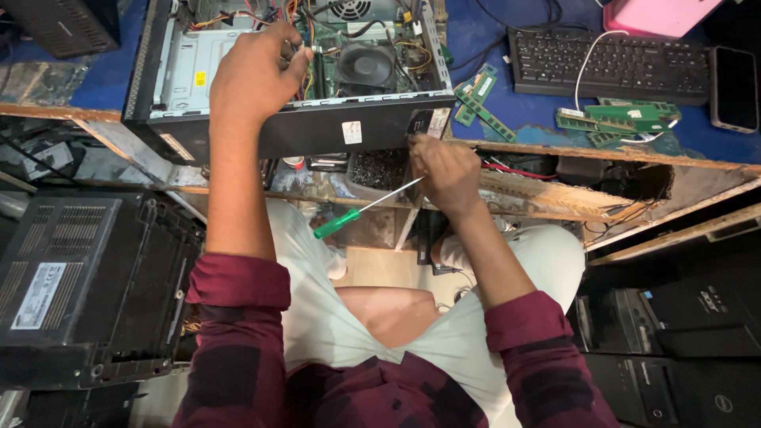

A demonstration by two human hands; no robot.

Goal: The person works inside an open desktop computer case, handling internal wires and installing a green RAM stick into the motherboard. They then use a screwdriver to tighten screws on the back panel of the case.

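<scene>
Left hand clamped on open computer case; right hand gripping green-handled screwdriver at case's front edge. Risk: slipping, gouging.

A blue-covered work table with a worn wooden front edge fills the upper part of the frame. At the upper right lie a black keyboard, a dark flat phone and a pink box. A black ribbed plastic casing stands at the lower left. Black computer towers stand at the lower right.
</scene>
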